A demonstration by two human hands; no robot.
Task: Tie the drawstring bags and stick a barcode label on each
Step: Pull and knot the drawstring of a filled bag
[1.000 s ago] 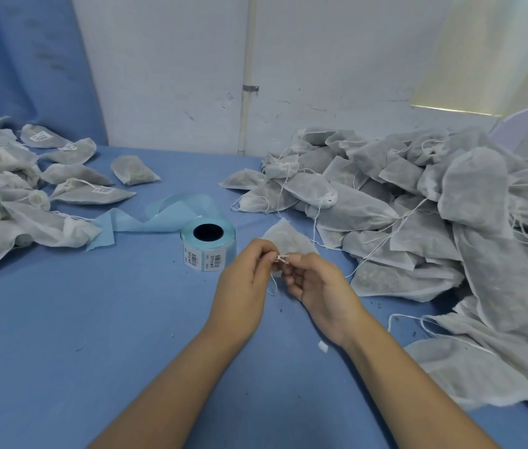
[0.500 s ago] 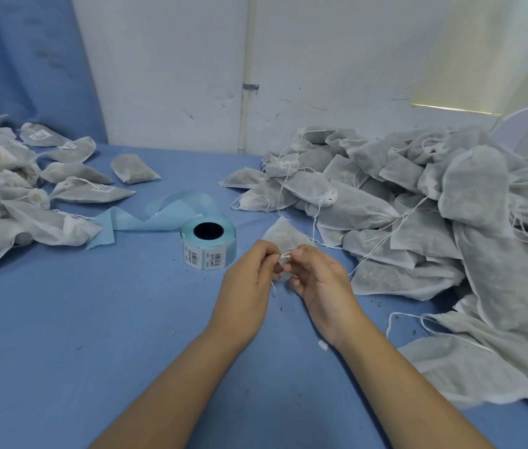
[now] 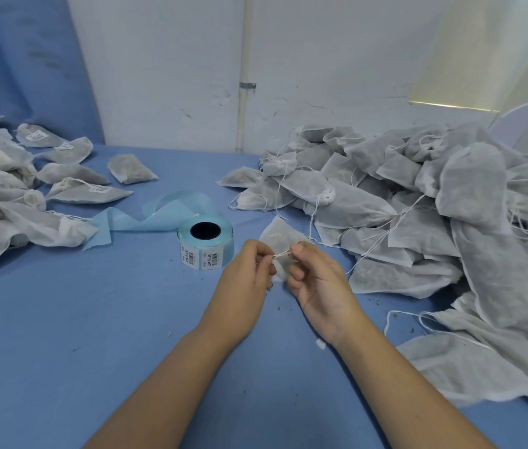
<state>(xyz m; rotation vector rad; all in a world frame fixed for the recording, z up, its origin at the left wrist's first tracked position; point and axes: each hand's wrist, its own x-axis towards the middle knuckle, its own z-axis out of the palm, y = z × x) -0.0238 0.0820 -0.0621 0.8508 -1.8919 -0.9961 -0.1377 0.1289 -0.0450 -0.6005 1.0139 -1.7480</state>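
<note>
A small white drawstring bag lies on the blue table just beyond my hands. My left hand and my right hand each pinch an end of its white drawstring, which runs taut between the fingertips. The bag's neck is hidden behind my fingers. A roll of barcode labels on pale blue backing stands left of my left hand, and its used backing strip trails off to the left.
A large heap of untied white bags with loose strings fills the right side of the table. Tied bags with labels lie at the left. A white wall with a pipe rises behind the blue table.
My hands have drawn slightly apart, so the drawstring now shows stretched between the fingertips. The bag and the label roll have stayed in place.
</note>
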